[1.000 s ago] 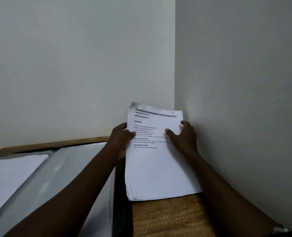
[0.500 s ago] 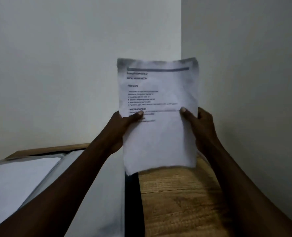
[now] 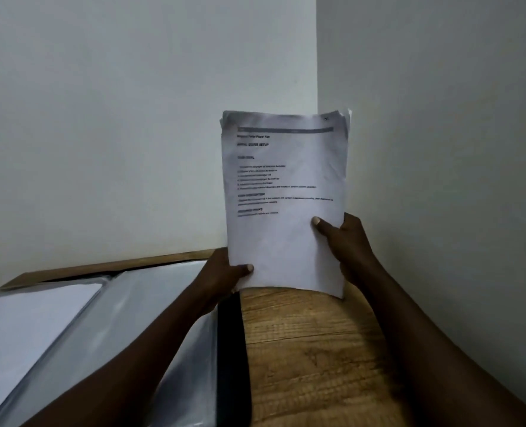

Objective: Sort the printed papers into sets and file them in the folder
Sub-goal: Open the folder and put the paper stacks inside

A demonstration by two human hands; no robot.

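Holding the printed papers (image 3: 286, 235) upright in front of the wall corner, the person had both grips on the lower part of the stack. The left grip (image 3: 221, 274) pinched the lower left corner, with the thumb lying across the front of the top page and the other fingers hidden behind. The right grip (image 3: 349, 245) held the right edge a little higher, its thumb also pressed on the front. The papers were raised above the wooden worktop (image 3: 311, 349); whether the bottom edge touched the wood, I could not tell. The top page showed a grey bar, bold headings and some short lines of text, too blurred to read fully. The upper corners were not even, so a few edges stood out behind the first page. To the left, the open folder (image 3: 138, 306) lay flat on the worktop, with shiny clear pockets and a black edge beside the bare wood. A white sheet (image 3: 24, 328) lay inside its left pocket. The left forearm crossed above the folder.
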